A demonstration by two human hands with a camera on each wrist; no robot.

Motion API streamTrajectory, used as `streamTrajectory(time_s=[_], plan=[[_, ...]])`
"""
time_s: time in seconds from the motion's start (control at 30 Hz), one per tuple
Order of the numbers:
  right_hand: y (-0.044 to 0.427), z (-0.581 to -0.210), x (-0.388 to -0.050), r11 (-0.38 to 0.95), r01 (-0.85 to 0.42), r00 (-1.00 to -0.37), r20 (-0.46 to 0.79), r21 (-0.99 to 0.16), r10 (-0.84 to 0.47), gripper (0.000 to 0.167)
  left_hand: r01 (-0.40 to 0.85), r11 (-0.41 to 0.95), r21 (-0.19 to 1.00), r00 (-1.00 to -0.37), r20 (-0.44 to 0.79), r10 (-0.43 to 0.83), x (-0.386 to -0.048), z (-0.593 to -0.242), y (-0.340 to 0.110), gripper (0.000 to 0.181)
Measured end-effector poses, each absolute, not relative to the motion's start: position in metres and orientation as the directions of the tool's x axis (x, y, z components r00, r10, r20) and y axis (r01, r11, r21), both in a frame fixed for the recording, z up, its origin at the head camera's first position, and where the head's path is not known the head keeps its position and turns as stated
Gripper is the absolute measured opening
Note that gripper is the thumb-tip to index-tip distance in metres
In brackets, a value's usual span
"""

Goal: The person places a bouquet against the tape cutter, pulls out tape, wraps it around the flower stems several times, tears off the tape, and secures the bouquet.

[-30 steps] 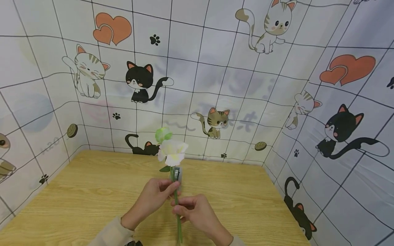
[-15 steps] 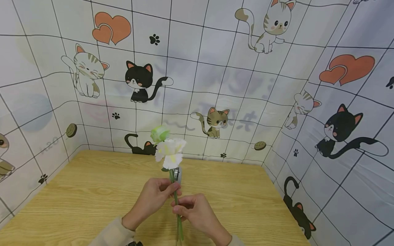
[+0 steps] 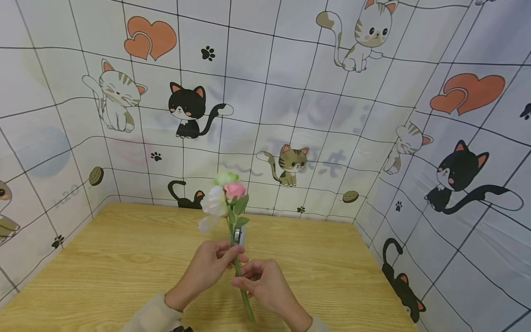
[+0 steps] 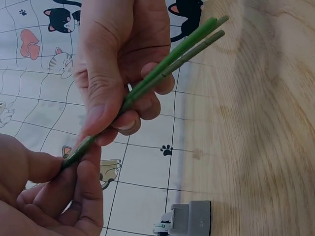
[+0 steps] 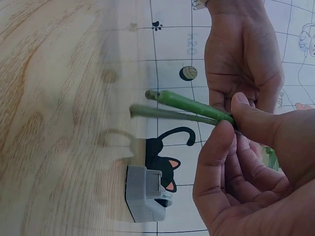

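A small bunch of flowers is held upright above the table in the head view: a white flower (image 3: 215, 203), a pink rose (image 3: 235, 190) and a pale green bloom (image 3: 226, 177). Just below the leaves, my left hand (image 3: 209, 265) pinches the stems. Lower down, my right hand (image 3: 268, 283) grips the same green stems (image 3: 248, 306) between thumb and fingers. Both wrist views show the loose stem ends (image 4: 189, 49) sticking out past the right hand, slightly spread. Fingers cover the middle of the stems.
Behind the stems a grey tape dispenser (image 5: 140, 194) stands on the wood-grain table (image 3: 311, 258). Cat-print sheeting (image 3: 265, 110) walls the table at the back and both sides.
Between the fingers the bunch has turned: the pink rose and leaves have come into view, the white flower has swung left, and the stem ends have shifted right. Both hands stay nearly in place.
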State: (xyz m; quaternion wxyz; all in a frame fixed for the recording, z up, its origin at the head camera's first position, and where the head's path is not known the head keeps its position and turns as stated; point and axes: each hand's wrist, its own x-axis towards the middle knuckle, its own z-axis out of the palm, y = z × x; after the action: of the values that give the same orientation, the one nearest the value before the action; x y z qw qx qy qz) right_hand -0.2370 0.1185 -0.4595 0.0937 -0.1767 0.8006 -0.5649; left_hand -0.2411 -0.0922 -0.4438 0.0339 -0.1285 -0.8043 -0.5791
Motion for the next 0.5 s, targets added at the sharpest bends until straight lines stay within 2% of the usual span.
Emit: streamTrajectory(time_s=[0.13, 0.3, 0.5], plan=[[0.1180, -0.4595, -0.2365, 0.304, -0.178, -0.923, 0.052, -0.936, -0.382, 0.018, 0.258, 0.313, 0.914, -0.964, 0.220, 0.151, -0.2395, -0.4436, -0.0903, 0.023], [0.1188, -0.4590, -0.2359, 0.269, -0.211, -0.893, 0.074, -0.940, -0.444, 0.016, 0.261, 0.320, 0.911, -0.964, 0.229, 0.135, -0.2385, -0.4425, -0.0890, 0.022], [0.1226, -0.4578, -0.2348, 0.250, -0.231, -0.873, 0.087, -0.940, -0.481, 0.017, 0.222, 0.255, 0.941, -0.972, 0.193, 0.134, -0.2407, -0.4442, -0.0887, 0.025]])
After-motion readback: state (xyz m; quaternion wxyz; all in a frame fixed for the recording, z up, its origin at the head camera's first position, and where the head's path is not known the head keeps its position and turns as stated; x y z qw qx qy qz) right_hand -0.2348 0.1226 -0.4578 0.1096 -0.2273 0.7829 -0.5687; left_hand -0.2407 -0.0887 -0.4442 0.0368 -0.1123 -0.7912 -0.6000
